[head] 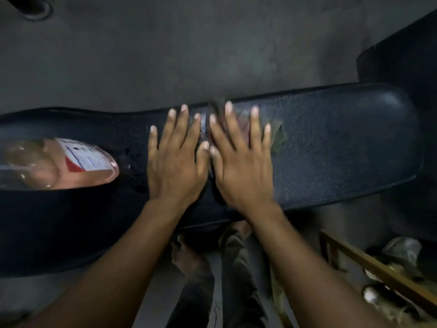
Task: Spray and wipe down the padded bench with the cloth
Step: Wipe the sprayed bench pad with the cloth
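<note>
The black padded bench (pixel 331 143) runs across the view from left to right. Both hands lie flat on its middle, fingers spread. My left hand (pixel 176 159) rests palm down on the bare pad. My right hand (pixel 241 162) presses a dark greenish cloth (pixel 279 136) against the pad; the cloth shows between and beside its fingers, and most of it is hidden under the palm. A clear spray bottle (pixel 59 164) with pinkish liquid and a white label lies on its side on the bench at the left, apart from both hands.
Grey concrete floor (pixel 189 55) lies beyond the bench. A second black pad (pixel 402 55) rises at the right. A wooden rack (pixel 378 268) with clutter stands at the lower right. My legs and a bare foot (pixel 186 256) are under the bench edge.
</note>
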